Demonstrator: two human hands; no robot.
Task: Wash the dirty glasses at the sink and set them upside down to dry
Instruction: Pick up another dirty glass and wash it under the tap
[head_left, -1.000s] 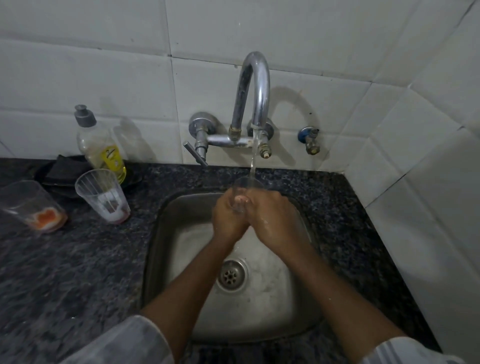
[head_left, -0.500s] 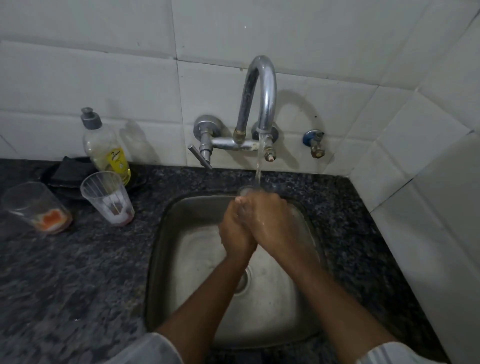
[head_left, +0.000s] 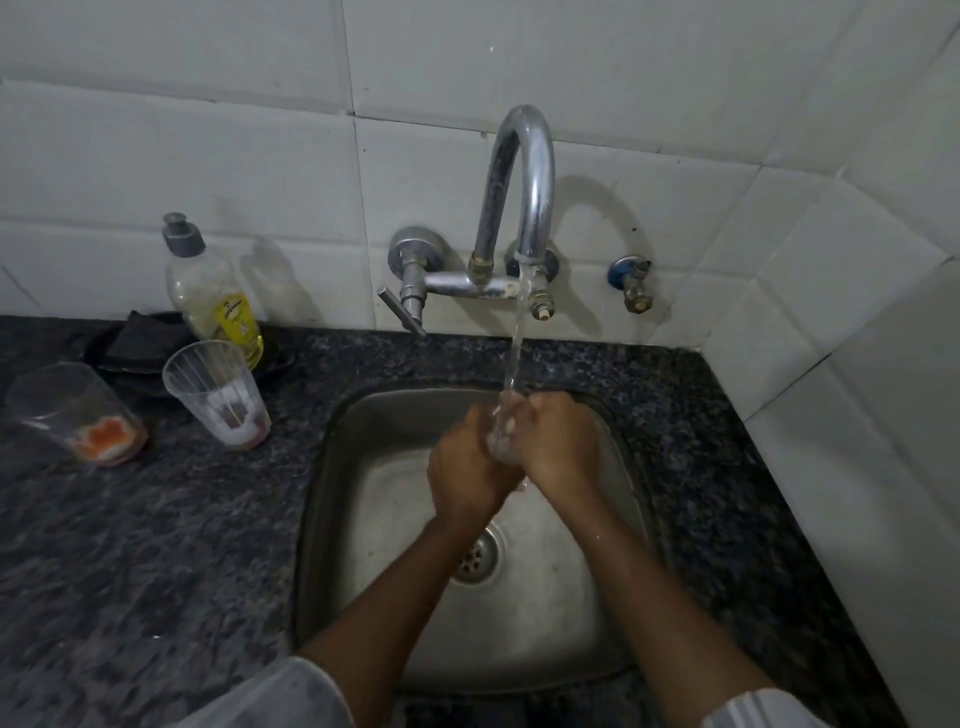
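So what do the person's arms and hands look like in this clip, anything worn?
Both hands, left hand and right hand, are bare: no gloves, and no rings or watch that I can see. The forearms are uncovered too. Light-coloured, whitish sleeves, the left sleeve and the right sleeve, show at the bottom edge, pushed up near the elbows.

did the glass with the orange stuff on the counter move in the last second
No. The orange-stained glass stands left of the white-stained glass and soap bottle as before; only the camera shifted.
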